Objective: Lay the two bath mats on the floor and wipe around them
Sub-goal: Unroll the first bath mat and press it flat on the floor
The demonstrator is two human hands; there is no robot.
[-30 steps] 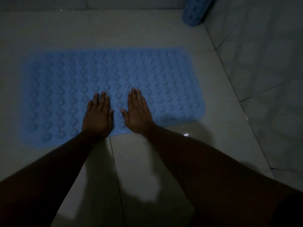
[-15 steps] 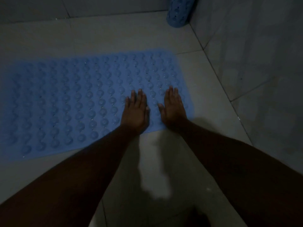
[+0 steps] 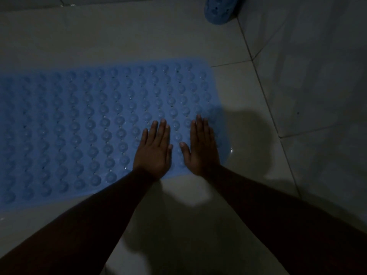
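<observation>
A blue bath mat (image 3: 95,124) with rows of round suction cups lies flat on the pale tiled floor (image 3: 139,36), its left end running out of view. My left hand (image 3: 154,150) rests palm down on the mat near its front right part, fingers extended. My right hand (image 3: 201,147) lies flat beside it, close to the mat's right edge. Neither hand holds anything. A second blue mat (image 3: 219,9), rolled up, stands in the far corner against the wall.
A tiled wall (image 3: 307,76) rises along the right side and meets another wall at the far corner. Small wet glints show on the floor by the mat's right edge. The light is dim, with arm shadows on the tiles in front.
Both hands have slid rightward along the mat, from its middle front to its right end. The view has followed them, so the mat's left end now lies outside the frame.
</observation>
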